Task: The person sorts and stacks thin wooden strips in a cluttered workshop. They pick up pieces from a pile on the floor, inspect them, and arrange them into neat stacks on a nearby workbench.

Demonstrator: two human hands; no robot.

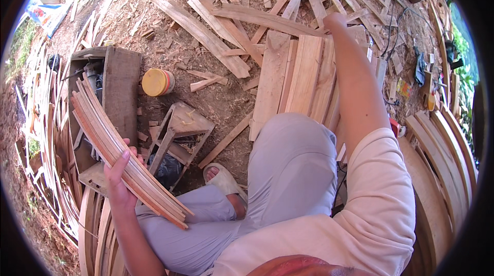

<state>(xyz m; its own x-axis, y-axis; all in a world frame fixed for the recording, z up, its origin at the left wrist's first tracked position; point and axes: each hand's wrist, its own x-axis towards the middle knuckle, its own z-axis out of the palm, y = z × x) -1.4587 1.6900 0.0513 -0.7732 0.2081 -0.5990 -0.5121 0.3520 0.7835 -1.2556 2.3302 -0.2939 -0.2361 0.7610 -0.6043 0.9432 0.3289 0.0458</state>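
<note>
The left hand (121,189) held a bundle of thin wooden strips (109,134), its fingers wrapped round the long edges; the bundle slanted from a wooden box (122,80) to the left thigh (206,235). The right hand (335,21) lay by the boards' (304,73) far edge, its finger opening and hold indiscernible. Sawdust-strewn ground (234,100) separated stool (190,118) from boards.

A jar with a yellow lid (156,82) sits left of centre, above a small stool (190,120); a wooden box (122,85) stands farther left, blue plastic (47,14) at upper left.
</note>
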